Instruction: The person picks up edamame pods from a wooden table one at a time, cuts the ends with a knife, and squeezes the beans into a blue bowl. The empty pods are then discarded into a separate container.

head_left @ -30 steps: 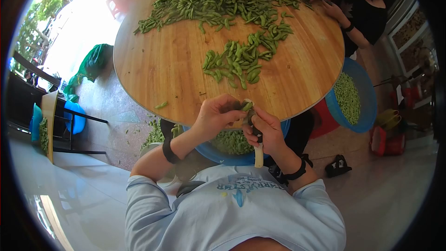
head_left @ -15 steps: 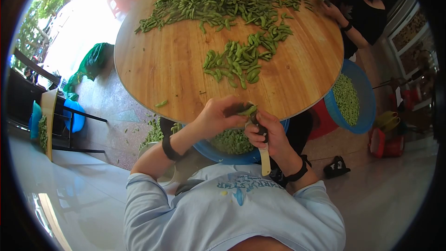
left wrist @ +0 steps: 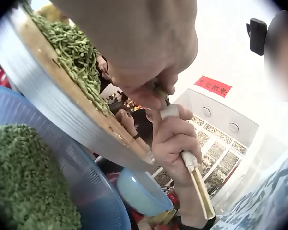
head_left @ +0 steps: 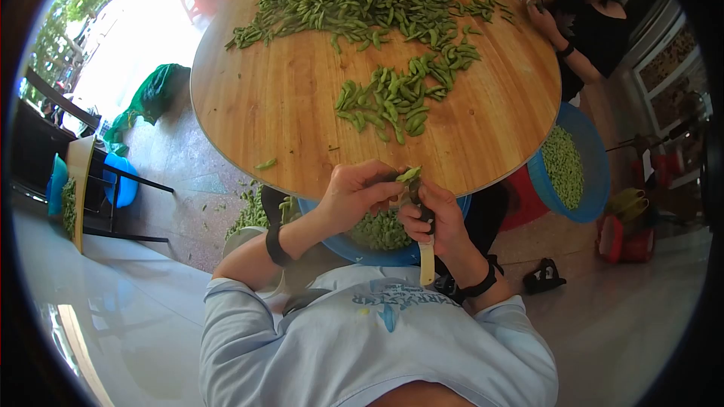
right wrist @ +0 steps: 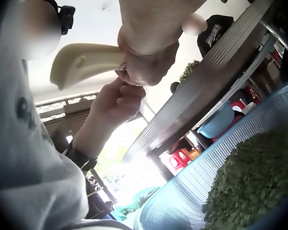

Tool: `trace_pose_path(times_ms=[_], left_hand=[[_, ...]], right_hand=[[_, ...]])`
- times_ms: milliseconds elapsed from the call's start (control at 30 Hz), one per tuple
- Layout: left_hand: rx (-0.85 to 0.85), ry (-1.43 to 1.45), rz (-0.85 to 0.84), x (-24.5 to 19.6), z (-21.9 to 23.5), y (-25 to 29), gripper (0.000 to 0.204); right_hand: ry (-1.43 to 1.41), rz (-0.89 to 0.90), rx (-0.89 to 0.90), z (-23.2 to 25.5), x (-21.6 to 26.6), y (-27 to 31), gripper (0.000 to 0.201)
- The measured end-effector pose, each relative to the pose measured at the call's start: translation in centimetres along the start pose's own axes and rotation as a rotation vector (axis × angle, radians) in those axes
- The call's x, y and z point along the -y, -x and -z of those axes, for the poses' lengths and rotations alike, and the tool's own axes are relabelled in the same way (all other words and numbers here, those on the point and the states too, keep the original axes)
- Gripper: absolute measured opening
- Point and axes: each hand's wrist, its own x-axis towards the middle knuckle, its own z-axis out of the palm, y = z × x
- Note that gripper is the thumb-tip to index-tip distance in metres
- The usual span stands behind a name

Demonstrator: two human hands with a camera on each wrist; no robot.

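Over the near table edge, my left hand (head_left: 351, 196) pinches a green soybean pod (head_left: 409, 174) between thumb and fingers. My right hand (head_left: 443, 220) meets it there, curled around what looks like a folding knife with a cream handle (head_left: 427, 262). That handle sticks out below the fist toward the shirt, and its long slot shows in the left wrist view. The blade is hidden. A white band (left wrist: 170, 111) wraps the right thumb. Below both hands is a blue plastic basket (right wrist: 175, 194) of shelled green beans (right wrist: 259, 175).
A round wooden table (head_left: 264, 120) carries a large heap of pods (head_left: 347, 0) and a smaller group (head_left: 392, 98). At the right, another person (head_left: 592, 26) sits beside a blue basin (head_left: 596, 181) of shelled beans. More pods (head_left: 253, 207) lie on the floor at left.
The pod has turned in the left fingers and shows a paler face. The cream handle has swung slightly. Both hands stay together at the table edge, and the head view has shifted a little.
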Motion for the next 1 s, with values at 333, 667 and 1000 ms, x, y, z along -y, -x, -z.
trace_pose_path(times_ms=[333,667,1000], left_hand=[[-0.123,-0.616,-0.358,0.9,-1.1,1.1,0.017],[-0.115,-0.593,-0.342,1.7,-1.5,3.0,0.017],[-0.057,-0.351,0.043,5.5,-1.6,4.3,0.015]], right_hand=[[0.953,0.544,-0.329,-0.4,-1.4,-1.4,0.021],[1.616,0.75,-0.183,-0.5,-1.0,-0.8,0.034],[1.787,0.695,-0.142,1.8,-2.5,0.3,0.029]])
